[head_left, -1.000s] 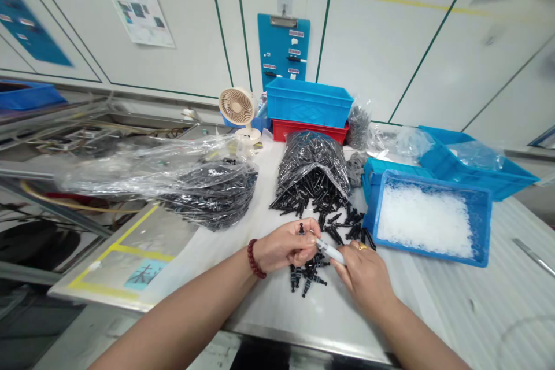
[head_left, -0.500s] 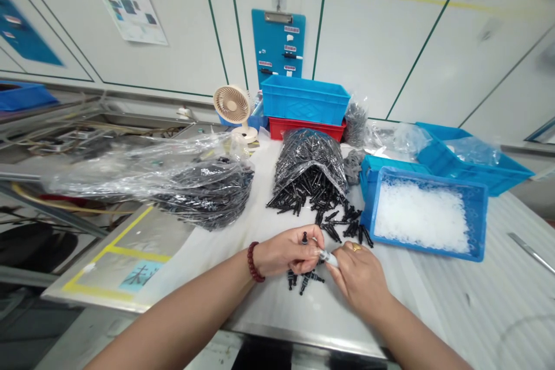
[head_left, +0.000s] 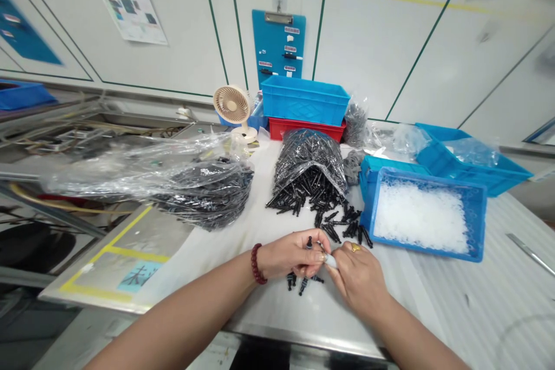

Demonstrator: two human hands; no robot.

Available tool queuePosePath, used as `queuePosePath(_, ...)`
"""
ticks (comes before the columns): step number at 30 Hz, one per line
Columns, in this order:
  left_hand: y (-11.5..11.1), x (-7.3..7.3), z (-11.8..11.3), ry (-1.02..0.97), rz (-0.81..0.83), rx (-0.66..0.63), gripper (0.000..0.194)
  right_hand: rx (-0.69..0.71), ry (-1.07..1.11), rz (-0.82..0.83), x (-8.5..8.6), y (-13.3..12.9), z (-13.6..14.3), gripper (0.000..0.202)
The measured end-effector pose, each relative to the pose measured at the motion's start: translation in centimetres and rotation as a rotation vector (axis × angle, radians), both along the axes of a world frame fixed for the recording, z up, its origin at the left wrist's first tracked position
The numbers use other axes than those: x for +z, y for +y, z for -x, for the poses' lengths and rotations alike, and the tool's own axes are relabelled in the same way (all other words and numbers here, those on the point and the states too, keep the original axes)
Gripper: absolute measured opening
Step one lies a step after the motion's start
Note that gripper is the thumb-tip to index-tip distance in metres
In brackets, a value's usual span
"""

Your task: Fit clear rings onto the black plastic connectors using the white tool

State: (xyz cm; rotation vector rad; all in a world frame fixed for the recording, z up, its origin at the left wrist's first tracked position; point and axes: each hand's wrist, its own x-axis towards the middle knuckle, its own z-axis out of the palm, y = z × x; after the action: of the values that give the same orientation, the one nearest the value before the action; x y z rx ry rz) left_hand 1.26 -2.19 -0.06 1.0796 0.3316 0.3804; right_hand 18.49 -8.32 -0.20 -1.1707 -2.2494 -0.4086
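My left hand (head_left: 290, 255), with a red bead bracelet at the wrist, is closed on a small black part (head_left: 309, 243) that sticks up between its fingers. My right hand (head_left: 358, 274) is wrapped round a whitish cylindrical piece (head_left: 330, 261), whose tip meets the left fingertips. What lies between the fingertips is mostly hidden. Several black parts with pale bands (head_left: 303, 285) lie on the table just below my left hand. Beyond the hands, loose black parts (head_left: 332, 233) spill from an open clear bag (head_left: 310, 150).
A blue bin of small white pieces (head_left: 420, 217) stands at the right. At the left lies a clear bag of dark parts (head_left: 208, 191). Behind are a beige fan (head_left: 232, 105), a blue bin (head_left: 303, 98) on a red one (head_left: 303, 128), and more blue bins (head_left: 472, 165). A metal strip (head_left: 531, 251) lies far right.
My left hand has shifted slightly right, closer to my right hand, and the black part in its fingers has moved with it. My right hand has hardly moved.
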Motion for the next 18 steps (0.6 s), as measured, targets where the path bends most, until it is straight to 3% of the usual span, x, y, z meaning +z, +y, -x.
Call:
queuePosePath(6, 0.01, 0.08, -0.35, 0.06, -0.073, 0.058, 0.037, -0.027, 0.004, 0.0, -0.12, 0.11, -0.18, 0.037)
queuePosePath(14, 0.06, 0.16, -0.14, 0.105, -0.1, 0.033, 0.04, -0.022, -0.009, -0.004, -0.16, 0.07, -0.06, 0.036)
queuePosePath(18, 0.05, 0.09, -0.33, 0.127, -0.158, 0.102, 0.044, -0.03, 0.007, -0.003, -0.08, 0.26, -0.24, 0.036)
